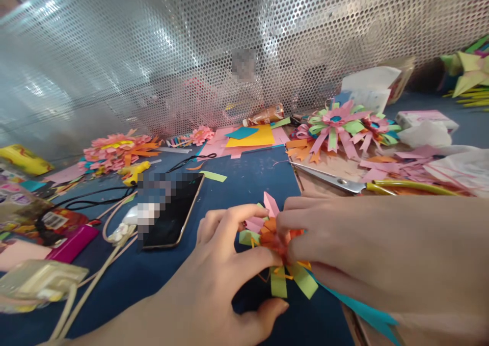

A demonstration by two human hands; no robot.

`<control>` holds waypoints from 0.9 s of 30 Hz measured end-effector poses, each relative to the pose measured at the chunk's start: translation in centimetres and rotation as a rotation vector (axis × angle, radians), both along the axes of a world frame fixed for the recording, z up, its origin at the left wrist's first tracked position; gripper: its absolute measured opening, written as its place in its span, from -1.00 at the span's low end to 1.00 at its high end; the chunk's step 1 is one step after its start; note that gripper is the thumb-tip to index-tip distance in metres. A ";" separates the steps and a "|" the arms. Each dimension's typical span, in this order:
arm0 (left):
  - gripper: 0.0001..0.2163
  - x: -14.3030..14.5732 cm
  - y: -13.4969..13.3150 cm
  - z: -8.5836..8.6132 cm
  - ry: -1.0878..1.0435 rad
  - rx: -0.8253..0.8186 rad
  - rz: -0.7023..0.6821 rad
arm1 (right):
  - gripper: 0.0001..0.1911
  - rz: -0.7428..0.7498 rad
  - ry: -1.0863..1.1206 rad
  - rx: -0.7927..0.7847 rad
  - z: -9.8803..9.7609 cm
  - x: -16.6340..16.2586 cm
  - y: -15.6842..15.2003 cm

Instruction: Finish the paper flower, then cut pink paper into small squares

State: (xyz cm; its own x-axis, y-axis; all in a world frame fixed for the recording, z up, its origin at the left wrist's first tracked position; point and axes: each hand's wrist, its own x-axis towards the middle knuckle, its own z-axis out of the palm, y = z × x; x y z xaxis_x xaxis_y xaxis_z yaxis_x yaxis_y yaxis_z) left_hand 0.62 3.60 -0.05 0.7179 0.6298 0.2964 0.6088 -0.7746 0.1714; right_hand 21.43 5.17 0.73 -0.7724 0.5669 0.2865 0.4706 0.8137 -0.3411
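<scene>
A paper flower (269,234) lies low over the blue tabletop between my hands, with orange strips at its centre and pink and green petals around them. My left hand (229,264) curves round its left side, fingertips on the petals and centre; the thumb sticks out below, apart from it. From the right, my right hand (344,249) pinches the orange centre, its fingertips partly hidden among the strips. A blue paper strip (355,305) runs out from under my right hand. Scissors (344,183) with yellow handles lie just beyond that hand.
A phone (173,218) and cables (95,274) lie left of my hands. Finished-looking paper flowers (336,127) stand at the back right, another pink flower (118,152) at the back left. Coloured sheets (250,137) and a glue bottle (263,115) lie before the perforated metal panel (171,45).
</scene>
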 end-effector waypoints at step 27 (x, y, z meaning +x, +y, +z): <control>-0.66 -2.5 4.5 0.7 -0.027 -0.262 0.295 | -0.62 -0.212 -0.086 -0.095 -2.1 3.0 2.1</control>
State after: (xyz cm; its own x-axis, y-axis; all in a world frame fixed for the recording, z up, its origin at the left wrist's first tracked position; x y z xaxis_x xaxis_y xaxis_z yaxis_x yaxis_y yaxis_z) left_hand -1.87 8.10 0.66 0.4893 0.8646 0.1143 0.7911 -0.4952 0.3591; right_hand 24.40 7.25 -1.42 -0.6527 0.7400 0.1626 0.6580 0.6600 -0.3624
